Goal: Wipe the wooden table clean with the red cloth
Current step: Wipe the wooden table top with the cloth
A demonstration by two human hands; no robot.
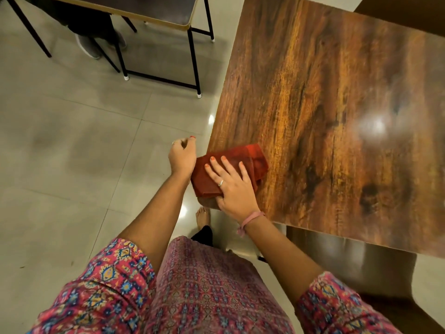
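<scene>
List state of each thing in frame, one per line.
red cloth: folded, lying flat at the table's near corner, part overhanging the edge.
right hand: fingers straight, pressing flat on the cloth.
left hand: off the table edge beside the cloth, fingers loosely curled, holding nothing visible.
wooden table: glossy top with a light glare.
second table: black metal legs, standing on the tiled floor.

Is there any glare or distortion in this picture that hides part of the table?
Head view: a bright lamp glare whitens the glossy table at right, hiding some grain; wide-angle bending curves the table edges; the cloth under the right hand stays sharp.
</scene>
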